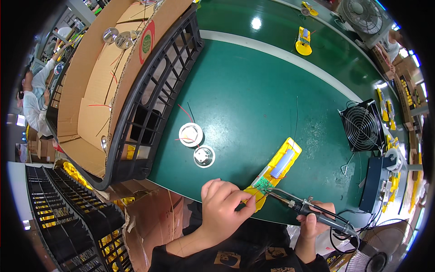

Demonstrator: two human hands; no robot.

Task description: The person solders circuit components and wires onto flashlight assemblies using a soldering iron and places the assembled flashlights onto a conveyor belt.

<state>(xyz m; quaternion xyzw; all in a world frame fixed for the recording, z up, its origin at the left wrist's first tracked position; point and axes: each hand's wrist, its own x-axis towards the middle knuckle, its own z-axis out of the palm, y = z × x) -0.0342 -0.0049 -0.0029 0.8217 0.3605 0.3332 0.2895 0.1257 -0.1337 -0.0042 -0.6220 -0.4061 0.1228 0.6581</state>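
Observation:
A yellow plastic housing (290, 148) lies slantwise near the table's front edge, holding a blue-lilac cylindrical battery (283, 163) and a small green circuit board (262, 183). My right hand (314, 219) is closed round the dark handle of a soldering iron (322, 218), which has a thin metal guide tube alongside. Its tip reaches the board, among thin wires. At the housing's near end, my left hand (224, 206) pinches thumb and forefinger together. What sits between those fingertips is too small to make out. Two round white-rimmed lamp parts (190, 134) with thin wires rest to the left.
A black plastic crate (158, 86) with an open cardboard box (93, 111) of lamp reflectors stands at left. On the right are a small square fan (361, 127) and a dark control box (377, 185) with cables. Another yellow housing (303, 41) lies beyond the pale strip.

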